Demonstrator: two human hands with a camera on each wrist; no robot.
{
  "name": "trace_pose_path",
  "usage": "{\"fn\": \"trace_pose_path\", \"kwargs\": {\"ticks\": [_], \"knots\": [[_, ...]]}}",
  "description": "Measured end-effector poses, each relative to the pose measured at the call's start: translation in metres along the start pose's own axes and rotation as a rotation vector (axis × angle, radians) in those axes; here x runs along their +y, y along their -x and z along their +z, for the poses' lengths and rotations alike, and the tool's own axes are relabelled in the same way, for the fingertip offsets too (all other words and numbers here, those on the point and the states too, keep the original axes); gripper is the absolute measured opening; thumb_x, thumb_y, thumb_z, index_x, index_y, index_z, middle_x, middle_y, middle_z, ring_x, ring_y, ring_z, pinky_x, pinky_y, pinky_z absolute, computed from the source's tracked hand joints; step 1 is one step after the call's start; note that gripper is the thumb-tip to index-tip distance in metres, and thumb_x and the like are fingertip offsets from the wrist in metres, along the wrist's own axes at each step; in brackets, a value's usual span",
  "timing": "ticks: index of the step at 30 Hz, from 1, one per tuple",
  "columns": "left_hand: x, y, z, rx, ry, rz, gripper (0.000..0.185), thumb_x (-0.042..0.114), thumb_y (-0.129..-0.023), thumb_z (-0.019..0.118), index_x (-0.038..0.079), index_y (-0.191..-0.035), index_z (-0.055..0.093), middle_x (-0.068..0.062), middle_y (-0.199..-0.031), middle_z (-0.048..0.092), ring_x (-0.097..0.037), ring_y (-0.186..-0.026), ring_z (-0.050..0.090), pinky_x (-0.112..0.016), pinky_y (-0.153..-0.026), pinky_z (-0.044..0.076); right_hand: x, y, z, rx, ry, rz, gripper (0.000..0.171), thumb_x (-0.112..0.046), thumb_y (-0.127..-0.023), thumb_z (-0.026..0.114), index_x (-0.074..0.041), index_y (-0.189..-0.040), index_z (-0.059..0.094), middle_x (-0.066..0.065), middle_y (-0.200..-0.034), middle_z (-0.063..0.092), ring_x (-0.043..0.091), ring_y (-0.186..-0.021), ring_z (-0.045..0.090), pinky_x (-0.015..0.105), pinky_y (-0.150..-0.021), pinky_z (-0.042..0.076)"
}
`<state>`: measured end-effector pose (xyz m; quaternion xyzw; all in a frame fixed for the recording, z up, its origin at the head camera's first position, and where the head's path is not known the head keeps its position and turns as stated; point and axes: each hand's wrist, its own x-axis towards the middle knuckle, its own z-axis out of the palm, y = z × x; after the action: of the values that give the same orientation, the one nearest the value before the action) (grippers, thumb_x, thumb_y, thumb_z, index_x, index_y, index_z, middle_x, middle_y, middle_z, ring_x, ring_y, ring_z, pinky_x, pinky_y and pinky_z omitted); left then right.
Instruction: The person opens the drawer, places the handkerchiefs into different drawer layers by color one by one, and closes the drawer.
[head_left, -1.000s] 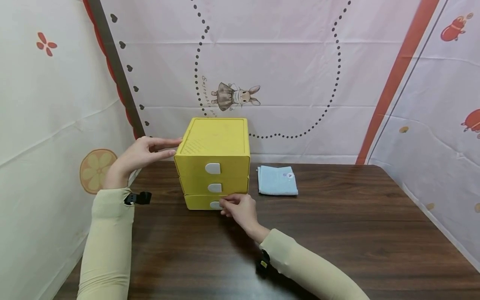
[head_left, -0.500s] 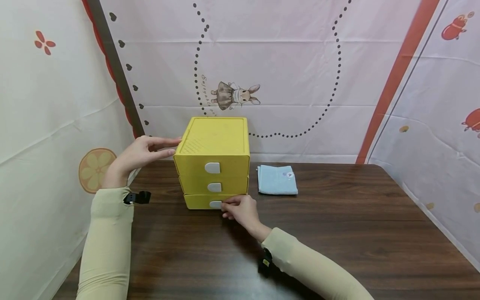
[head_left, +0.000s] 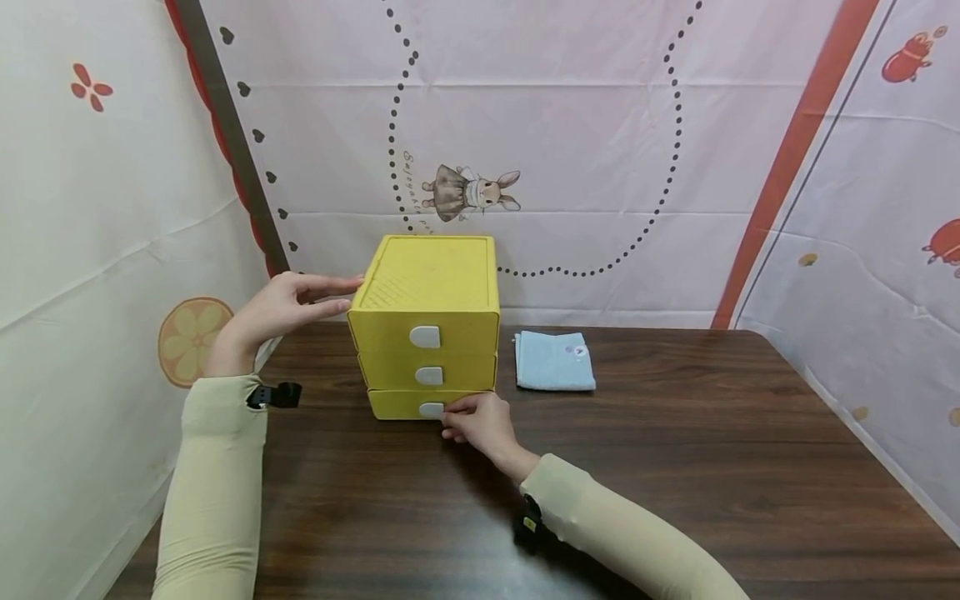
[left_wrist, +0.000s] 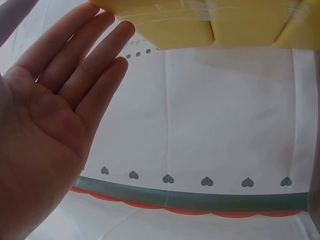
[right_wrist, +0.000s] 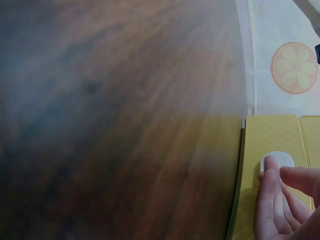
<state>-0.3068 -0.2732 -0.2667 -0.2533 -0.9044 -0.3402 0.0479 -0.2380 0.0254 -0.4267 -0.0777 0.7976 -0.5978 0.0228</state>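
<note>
Yellow drawer unit stands centre frame on dark wood table, three drawers stacked. Your right hand pinches white handle of bottom drawer, fingers curled on it. Your left hand at left, fingers straight, tips touching unit's upper left side. Folded blue cloth lies just right of unit.

We find the drawer unit on the table, just right of our left hand's fingers, its bottom drawer's handle at our right hand's fingertips, and the folded cloth beyond and right of them.
</note>
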Motion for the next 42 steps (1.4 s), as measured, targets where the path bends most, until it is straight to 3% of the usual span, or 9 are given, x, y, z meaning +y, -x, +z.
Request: {"fn": "trace_pose_path", "kwargs": {"ticks": [12,19,28,35,42], "knots": [[0.001,0.001,0.000,-0.007,0.008,0.002,0.040,0.038,-0.089,0.065,0.033,-0.129,0.060,0.009,-0.133,0.058,-0.011,-0.123,0.052,-0.014,-0.085,0.044,-0.001,0.000,-0.002,-0.012,0.036,-0.028,0.010,-0.008,-0.082,0.073,-0.001,-0.088,0.076,0.011,-0.075,0.073,0.021,-0.069,0.071,0.027,-0.058,0.056],[0.023,0.009,-0.001,-0.015,0.037,0.005,0.042,0.032,-0.091,0.063,0.021,-0.131,0.059,0.001,-0.135,0.057,-0.017,-0.125,0.052,-0.011,-0.085,0.042,0.001,-0.001,-0.003,-0.022,0.040,-0.047,0.011,-0.005,-0.082,0.072,0.001,-0.090,0.075,0.014,-0.077,0.073,0.022,-0.070,0.072,0.028,-0.059,0.056],[0.001,0.002,0.001,-0.010,0.036,0.015,0.040,0.037,-0.089,0.065,0.033,-0.129,0.060,0.007,-0.133,0.058,-0.012,-0.122,0.053,-0.012,-0.084,0.044,0.001,0.006,-0.005,-0.079,0.060,-0.031,0.011,-0.005,-0.082,0.072,-0.002,-0.091,0.076,0.009,-0.079,0.074,0.019,-0.072,0.072,0.025,-0.060,0.056],[0.000,0.001,0.000,-0.003,0.022,0.025,0.039,0.037,-0.089,0.065,0.034,-0.128,0.060,0.008,-0.131,0.059,-0.012,-0.120,0.055,-0.012,-0.083,0.044,0.001,0.013,-0.007,-0.107,0.054,-0.031,0.013,-0.006,-0.082,0.073,-0.002,-0.094,0.076,0.011,-0.079,0.074,0.025,-0.073,0.072,0.028,-0.061,0.056],[-0.001,0.001,0.001,-0.006,0.009,0.017,0.040,0.037,-0.090,0.065,0.033,-0.129,0.059,0.007,-0.132,0.059,0.005,-0.113,0.054,-0.012,-0.083,0.044,0.003,0.020,-0.008,-0.135,0.052,-0.023,0.012,-0.007,-0.083,0.072,-0.002,-0.094,0.076,0.009,-0.079,0.074,0.024,-0.073,0.072,0.031,-0.062,0.057]]}}
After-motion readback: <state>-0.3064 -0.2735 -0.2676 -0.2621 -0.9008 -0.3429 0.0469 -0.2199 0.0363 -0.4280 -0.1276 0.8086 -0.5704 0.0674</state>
